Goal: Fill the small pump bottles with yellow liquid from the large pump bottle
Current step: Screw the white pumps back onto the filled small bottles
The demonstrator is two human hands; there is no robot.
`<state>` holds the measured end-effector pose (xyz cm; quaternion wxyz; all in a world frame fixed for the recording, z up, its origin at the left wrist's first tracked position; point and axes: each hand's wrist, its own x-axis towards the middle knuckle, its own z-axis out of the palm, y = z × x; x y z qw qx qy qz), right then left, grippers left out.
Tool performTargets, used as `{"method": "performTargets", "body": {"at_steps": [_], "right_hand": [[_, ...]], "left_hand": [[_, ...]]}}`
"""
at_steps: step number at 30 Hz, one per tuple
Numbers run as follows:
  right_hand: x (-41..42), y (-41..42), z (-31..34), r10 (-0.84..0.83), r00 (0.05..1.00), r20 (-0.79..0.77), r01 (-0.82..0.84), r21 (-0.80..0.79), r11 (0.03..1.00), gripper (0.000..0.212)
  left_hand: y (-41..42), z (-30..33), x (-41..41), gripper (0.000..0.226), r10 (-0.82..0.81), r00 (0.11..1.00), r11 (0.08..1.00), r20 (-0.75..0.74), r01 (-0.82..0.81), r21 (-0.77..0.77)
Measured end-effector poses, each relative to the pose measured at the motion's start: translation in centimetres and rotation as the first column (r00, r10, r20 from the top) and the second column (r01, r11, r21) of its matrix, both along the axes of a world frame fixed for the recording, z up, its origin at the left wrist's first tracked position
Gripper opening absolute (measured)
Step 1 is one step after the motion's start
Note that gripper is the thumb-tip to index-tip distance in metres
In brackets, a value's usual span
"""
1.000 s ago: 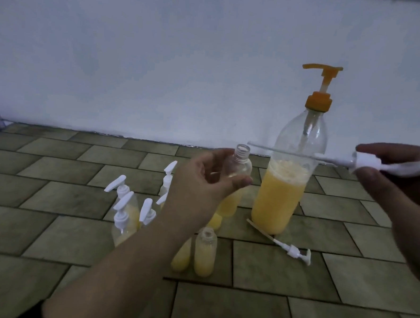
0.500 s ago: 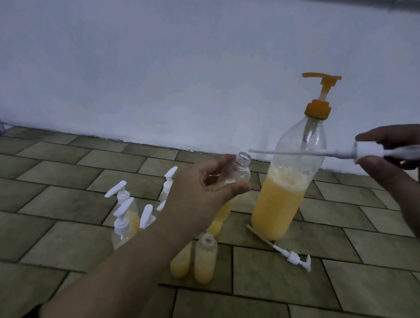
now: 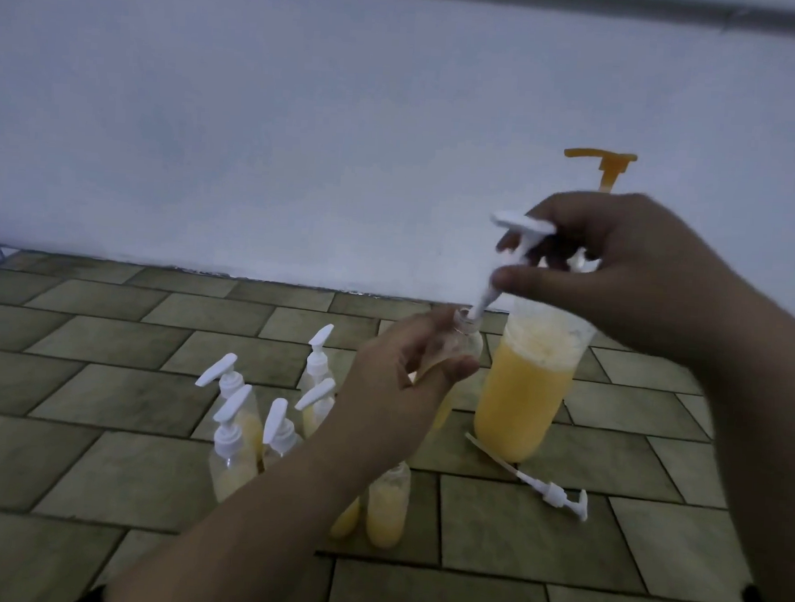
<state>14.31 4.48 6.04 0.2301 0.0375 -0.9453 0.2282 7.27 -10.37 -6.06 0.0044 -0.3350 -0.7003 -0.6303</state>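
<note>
Floor: brown-green tiles in a staggered brick pattern fill the lower half of the frame.
Wall: pale bluish-white wall across the upper half, meeting the tiles along a rough seam; a dark strip runs along the very top.
Left hand: my left hand at center grips a small bottle, thumb and fingers curled round its body, neck tipped up to the right.
Right hand: my right hand at upper right pinches a white pump between thumb and fingers, its tube end down in the bottle's mouth.
Big bottle: the large bottle stands right of center, about half full of yellow liquid, its orange pump showing above my right hand.
Filled bottles: capped ones cluster at lower left of center; uncapped one stands below my left wrist.
Loose pump: a spare pump lies on the tiles just in front of the large bottle.
Change: half a second ago I held the white pump level, off to the right; now it is upended over the small bottle.
</note>
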Motion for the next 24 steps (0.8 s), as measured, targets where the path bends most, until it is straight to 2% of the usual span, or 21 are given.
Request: {"method": "performTargets", "body": {"at_steps": [4, 7, 8, 10, 11, 12, 14, 17, 18, 21, 22, 24], "right_hand": [[-2.2, -1.9, -3.1, -0.072, 0.993, 0.091, 0.082, -0.106, 0.991, 0.039], [-2.4, -2.0, -4.5, -0.105, 0.99, 0.091, 0.128, -0.302, 0.945, 0.053], [-2.3, -1.8, -4.7, -0.052, 0.993, 0.104, 0.094, -0.448, 0.889, 0.054], [-2.0, -1.3, -4.8, 0.138, 0.987, 0.086, -0.029, -0.739, 0.673, 0.051], [-1.9, -1.2, -5.0, 0.198, 0.979, 0.055, -0.071, -0.814, 0.577, 0.051], [-2.0, -1.2, -5.3, 0.221, 0.975, 0.027, -0.096, -0.843, 0.529, 0.051], [-2.1, -1.6, -6.0, 0.177, 0.984, -0.01, -0.099, -0.86, 0.5, 0.049], [-2.1, -1.9, -6.8, 0.078, 0.997, -0.002, -0.043, -0.843, 0.536, 0.049], [-2.0, -1.9, -6.9, 0.106, 0.994, 0.007, -0.052, -0.841, 0.539, 0.047], [-1.8, -2.0, -7.1, 0.187, 0.982, -0.019, -0.106, -0.879, 0.465, 0.036], [-1.9, -2.0, -7.3, 0.155, 0.988, -0.024, -0.096, -0.875, 0.475, 0.034], [-2.1, -1.9, -7.6, 0.056, 0.998, 0.002, -0.031, -0.816, 0.577, 0.038]], "left_hand": [[0.3, 0.0, 0.1, 0.034, 0.009, 0.998, 0.998, 0.062, -0.013, 0.064], [0.2, 0.0, 0.2, 0.03, 0.033, 0.996, 0.997, 0.079, -0.038, 0.068], [0.2, 0.0, 0.1, 0.033, 0.043, 0.995, 0.996, 0.091, -0.05, 0.072], [0.1, 0.1, -0.1, 0.036, 0.058, 0.993, 0.995, 0.107, -0.067, 0.077], [0.1, 0.1, -0.2, 0.036, 0.061, 0.993, 0.995, 0.105, -0.069, 0.073], [0.2, 0.1, -0.2, 0.035, 0.062, 0.993, 0.995, 0.097, -0.068, 0.067], [0.3, 0.0, 0.0, 0.035, 0.055, 0.996, 0.996, 0.073, -0.059, 0.059], [0.4, -0.1, 0.1, 0.035, 0.066, 0.997, 0.997, 0.044, -0.068, 0.045], [0.5, -0.1, 0.0, 0.034, 0.072, 0.997, 0.996, 0.039, -0.073, 0.044], [0.5, -0.1, -0.2, 0.035, 0.073, 0.995, 0.996, 0.062, -0.076, 0.053], [0.5, -0.1, -0.2, 0.034, 0.071, 0.995, 0.996, 0.063, -0.075, 0.052], [0.4, -0.1, 0.0, 0.028, 0.07, 0.997, 0.997, 0.038, -0.071, 0.012]]}}
